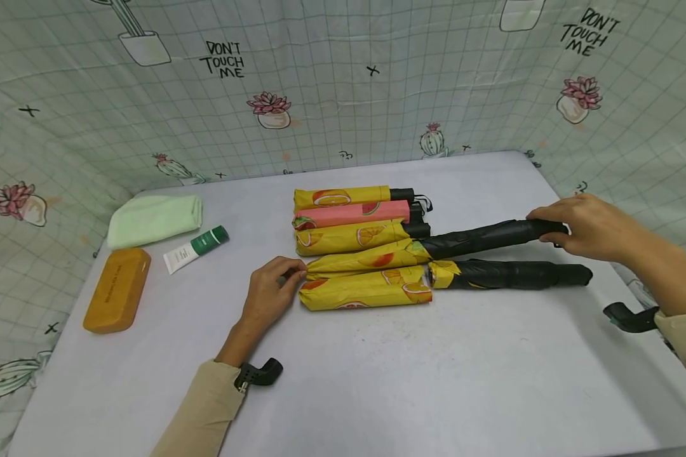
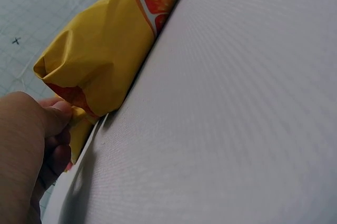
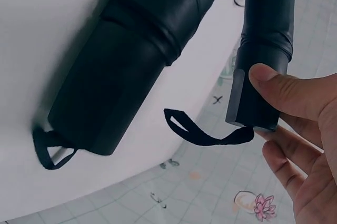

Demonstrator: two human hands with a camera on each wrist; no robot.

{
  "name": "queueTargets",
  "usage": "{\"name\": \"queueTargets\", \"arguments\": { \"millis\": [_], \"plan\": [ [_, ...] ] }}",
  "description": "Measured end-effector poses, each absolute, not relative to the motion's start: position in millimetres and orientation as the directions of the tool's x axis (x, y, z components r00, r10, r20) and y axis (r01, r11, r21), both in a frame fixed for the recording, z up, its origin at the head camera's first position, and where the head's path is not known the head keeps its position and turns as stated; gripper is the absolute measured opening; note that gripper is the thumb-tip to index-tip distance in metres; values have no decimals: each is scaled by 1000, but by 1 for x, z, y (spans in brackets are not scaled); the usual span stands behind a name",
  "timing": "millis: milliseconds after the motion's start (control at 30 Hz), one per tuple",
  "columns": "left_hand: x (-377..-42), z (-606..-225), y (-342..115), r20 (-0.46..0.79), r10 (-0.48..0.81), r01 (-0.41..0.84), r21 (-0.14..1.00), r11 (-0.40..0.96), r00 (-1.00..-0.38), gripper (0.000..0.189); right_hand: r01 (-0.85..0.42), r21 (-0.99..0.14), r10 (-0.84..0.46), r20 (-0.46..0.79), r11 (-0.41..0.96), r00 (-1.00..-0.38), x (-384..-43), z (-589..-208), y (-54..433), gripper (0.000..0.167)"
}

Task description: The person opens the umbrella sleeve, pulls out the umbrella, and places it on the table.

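Note:
My right hand (image 1: pixel 591 225) grips the handle end of a black folded umbrella (image 1: pixel 486 237), raised a little off the table. The umbrella's other end is inside a yellow fruit-print sleeve (image 1: pixel 371 258). At that sleeve's far left end, my left hand (image 1: pixel 269 289) pinches the fabric between thumb and fingers. In the right wrist view, thumb and fingers hold the black handle (image 3: pixel 258 95), and a wrist strap (image 3: pixel 205 138) hangs from it. Just in front lie another black umbrella (image 1: pixel 520 274), with yellow print at its left end, and a yellow sleeve (image 1: pixel 366 291).
Behind lie two yellow-sleeved umbrellas (image 1: pixel 349 238) (image 1: pixel 343 197) and a pink-sleeved umbrella (image 1: pixel 351 214) between them. At left are an orange-brown case (image 1: pixel 117 291), a white-and-green tube (image 1: pixel 196 249) and a folded pale green cloth (image 1: pixel 155 221). Printed fabric (image 1: pixel 331 82) borders the white table (image 1: pixel 406 381).

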State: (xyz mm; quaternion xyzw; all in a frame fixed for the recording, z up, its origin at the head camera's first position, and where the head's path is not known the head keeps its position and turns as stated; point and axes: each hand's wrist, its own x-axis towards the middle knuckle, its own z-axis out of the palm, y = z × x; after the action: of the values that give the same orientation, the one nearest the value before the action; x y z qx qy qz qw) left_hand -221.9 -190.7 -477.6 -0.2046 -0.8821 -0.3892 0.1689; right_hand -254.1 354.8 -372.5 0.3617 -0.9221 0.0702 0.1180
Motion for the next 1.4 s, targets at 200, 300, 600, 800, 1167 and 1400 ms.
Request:
{"name": "queueTargets", "arguments": {
  "millis": [200, 300, 600, 800, 1167, 1400],
  "plan": [
    [-221, -478, -192, 453, 233, 490, 611, 621, -860, 7, -694, -50, -659, 271, 719, -702, -254, -376, 360, 43],
    [-220, -479, -193, 443, 228, 479, 611, 630, -867, 7, -693, -59, -658, 266, 718, -704, -254, -379, 362, 43],
    [-220, -479, -195, 434, 216, 461, 607, 647, -875, 7, -656, -58, -625, 253, 752, -739, -251, -385, 372, 45],
    [-219, -479, -195, 430, 207, 453, 616, 645, -879, 7, -635, -86, -608, 215, 768, -764, -251, -388, 374, 44],
    [-220, -482, -191, 477, 210, 494, 615, 614, -854, 5, -476, -158, -479, 20, 865, -878, -251, -398, 378, 44],
    [-221, -480, -189, 466, 208, 487, 626, 609, -860, 6, -444, -166, -455, -34, 881, -890, -251, -400, 381, 43]
  ]
}}
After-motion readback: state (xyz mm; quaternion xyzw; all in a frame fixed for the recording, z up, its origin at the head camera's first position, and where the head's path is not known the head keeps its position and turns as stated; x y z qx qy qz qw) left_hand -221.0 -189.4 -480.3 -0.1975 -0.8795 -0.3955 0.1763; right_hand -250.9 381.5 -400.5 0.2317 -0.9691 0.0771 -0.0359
